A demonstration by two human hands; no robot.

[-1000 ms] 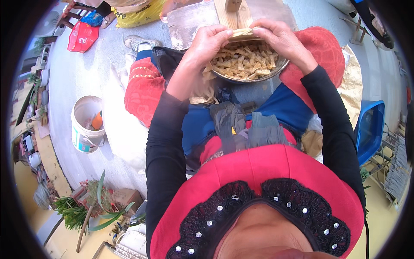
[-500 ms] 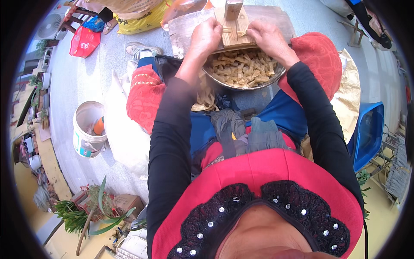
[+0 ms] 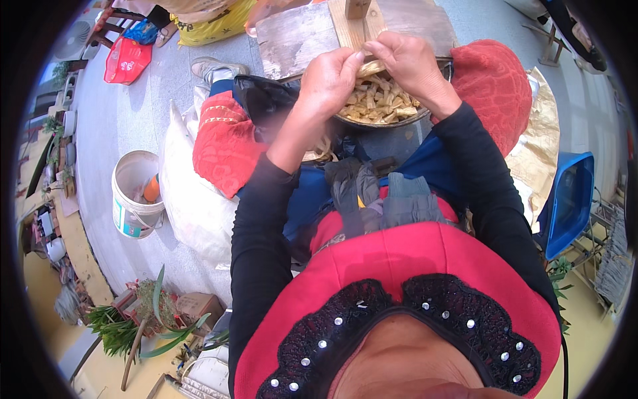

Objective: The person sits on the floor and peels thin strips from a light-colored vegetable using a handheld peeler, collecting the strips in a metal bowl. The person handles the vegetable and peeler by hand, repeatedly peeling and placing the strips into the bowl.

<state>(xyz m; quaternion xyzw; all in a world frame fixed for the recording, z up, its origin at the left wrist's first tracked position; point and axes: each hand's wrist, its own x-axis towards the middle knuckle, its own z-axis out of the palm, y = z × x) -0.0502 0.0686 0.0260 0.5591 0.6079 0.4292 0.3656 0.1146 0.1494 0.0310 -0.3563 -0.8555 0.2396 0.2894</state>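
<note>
My left hand (image 3: pixel 329 81) and my right hand (image 3: pixel 411 66) are close together over a metal bowl, fingertips nearly touching. Both are closed on a pale tan dried strip (image 3: pixel 371 68), which shows between them. Below, the bowl (image 3: pixel 392 124) is heaped with short cut pieces (image 3: pixel 379 100) of the same tan stuff. Just beyond my fingers lies a wooden board (image 3: pixel 292 41) with a lighter wooden block (image 3: pixel 347 28) and an upright wooden post (image 3: pixel 357 8). Longer pale strips (image 3: pixel 323 149) lie under my left wrist, partly hidden.
A black plastic bag (image 3: pixel 256 100) lies beside my left knee. A white bucket (image 3: pixel 137 193) with something orange inside stands left, near a white sack (image 3: pixel 193 219). A blue bin (image 3: pixel 570 203) is at right. A red bag (image 3: pixel 126 61) and yellow sack (image 3: pixel 216 26) are farther off.
Both hands have come back from the wooden block towards me and closer together, now over the bowl with the strip. The board and block sit slightly higher in view.
</note>
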